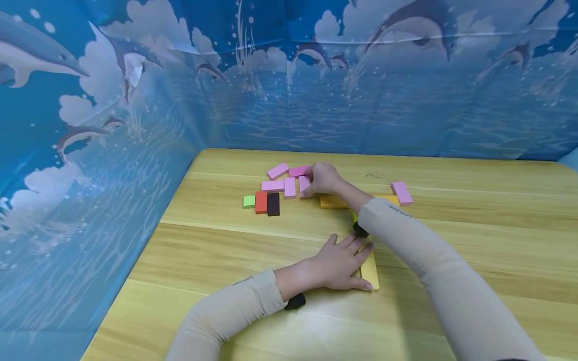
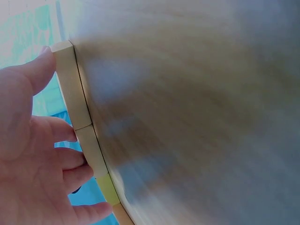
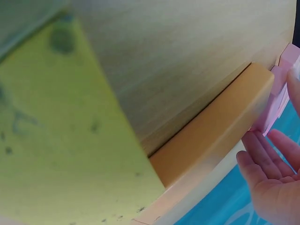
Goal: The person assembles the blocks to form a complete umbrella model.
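Block [image 1: 303,184], pale pink, probably called for a light, level slide, lest it knock its pink neighbour [image 1: 290,188]; it lay pinched in the right hand [image 1: 322,179], near the far edge of the desk [image 1: 203,250]. Farther from that edge, the left hand [image 1: 340,265] spread against pale yellow blocks [image 1: 370,275]

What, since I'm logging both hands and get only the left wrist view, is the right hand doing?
Observer: The right hand pinches a light pink block.

Operator: My view has yellowish and orange blocks only. Any other colours besides that pink?

Observer: Yes, a red block lies between a green block and a black block.

Operator: Is any pink one apart from the pinched one's group?

Observer: Yes, a far-right pink block lies by the right end of the orange row.
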A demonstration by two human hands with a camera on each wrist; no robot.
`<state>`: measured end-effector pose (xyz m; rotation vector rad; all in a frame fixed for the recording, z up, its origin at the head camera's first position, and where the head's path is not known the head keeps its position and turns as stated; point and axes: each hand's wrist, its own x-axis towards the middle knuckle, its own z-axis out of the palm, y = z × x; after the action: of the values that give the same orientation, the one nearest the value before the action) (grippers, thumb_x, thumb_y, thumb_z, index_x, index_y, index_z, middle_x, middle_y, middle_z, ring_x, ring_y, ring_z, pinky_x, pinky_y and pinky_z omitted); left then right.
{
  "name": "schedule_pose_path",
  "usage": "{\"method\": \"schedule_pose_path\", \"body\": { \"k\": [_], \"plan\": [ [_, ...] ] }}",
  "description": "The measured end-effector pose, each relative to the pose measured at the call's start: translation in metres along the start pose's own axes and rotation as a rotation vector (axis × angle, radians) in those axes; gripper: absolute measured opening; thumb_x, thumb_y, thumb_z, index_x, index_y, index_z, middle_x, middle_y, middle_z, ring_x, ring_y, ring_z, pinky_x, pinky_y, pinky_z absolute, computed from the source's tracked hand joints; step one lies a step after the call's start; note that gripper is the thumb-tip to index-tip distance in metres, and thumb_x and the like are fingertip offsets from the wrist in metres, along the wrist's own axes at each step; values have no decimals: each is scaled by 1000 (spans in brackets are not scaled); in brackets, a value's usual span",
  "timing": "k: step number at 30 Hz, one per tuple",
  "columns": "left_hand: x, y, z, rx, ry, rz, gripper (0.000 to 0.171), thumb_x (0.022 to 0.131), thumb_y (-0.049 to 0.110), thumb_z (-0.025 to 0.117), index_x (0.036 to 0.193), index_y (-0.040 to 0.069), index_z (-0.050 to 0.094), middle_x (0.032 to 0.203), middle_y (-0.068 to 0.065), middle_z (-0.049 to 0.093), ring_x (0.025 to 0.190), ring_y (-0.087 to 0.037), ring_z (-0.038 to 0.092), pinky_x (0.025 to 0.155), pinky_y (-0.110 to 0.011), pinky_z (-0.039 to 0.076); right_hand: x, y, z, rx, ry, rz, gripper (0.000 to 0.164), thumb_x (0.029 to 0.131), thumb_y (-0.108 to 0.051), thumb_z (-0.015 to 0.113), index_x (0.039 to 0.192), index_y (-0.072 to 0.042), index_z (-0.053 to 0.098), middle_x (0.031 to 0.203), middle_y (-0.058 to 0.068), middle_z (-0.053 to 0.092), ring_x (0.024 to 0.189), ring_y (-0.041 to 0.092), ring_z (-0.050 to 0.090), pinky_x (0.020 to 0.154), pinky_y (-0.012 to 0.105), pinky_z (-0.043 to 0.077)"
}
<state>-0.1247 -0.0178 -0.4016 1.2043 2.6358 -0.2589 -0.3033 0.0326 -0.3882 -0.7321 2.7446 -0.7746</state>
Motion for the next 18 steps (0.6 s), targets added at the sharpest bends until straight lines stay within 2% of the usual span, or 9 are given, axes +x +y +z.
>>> {"method": "schedule_pose_path", "body": {
  "k": [4, 10, 12, 14, 18],
  "plan": [
    [0, 0, 0, -4, -7, 0, 85, 86, 71, 31, 151, 19, 16, 155, -3, 11, 141, -19, 12, 106, -48, 26, 0, 1, 1, -15, -23, -13, 55, 69, -24, 83, 112, 6, 65, 95, 14, 67, 81, 22, 53, 74, 32, 44],
    [0, 0, 1, -2, -5, 1, 85, 86, 71, 31, 151, 19, 16, 155, -2, 11, 141, -19, 12, 105, -48, 27, -1, 5, -3, 61, -80, 53, 56, 73, -13, 79, 122, 4, 59, 112, 17, 64, 105, 27, 57, 91, 38, 44],
    [0, 0, 0, -1, -4, 0, 85, 86, 71, 31, 151, 19, 16, 156, -2, 11, 141, -18, 11, 105, -48, 26, -2, 6, -4, 85, -82, 76, 58, 73, -14, 79, 124, 3, 58, 109, 17, 64, 99, 27, 57, 87, 38, 45],
    [0, 0, -1, 3, -4, 1, 85, 86, 71, 31, 151, 19, 16, 156, -2, 11, 141, -18, 10, 105, -48, 26, -3, 8, -4, 100, -76, 97, 60, 73, -17, 79, 125, 2, 57, 97, 15, 65, 87, 24, 56, 78, 33, 46],
    [0, -1, 1, 11, 1, 1, 85, 86, 72, 31, 151, 19, 16, 156, -2, 10, 141, -18, 9, 105, -48, 27, -4, 10, -3, 112, -70, 123, 57, 74, -21, 80, 121, 3, 60, 86, 12, 62, 74, 20, 47, 65, 29, 38]
  ]
}}
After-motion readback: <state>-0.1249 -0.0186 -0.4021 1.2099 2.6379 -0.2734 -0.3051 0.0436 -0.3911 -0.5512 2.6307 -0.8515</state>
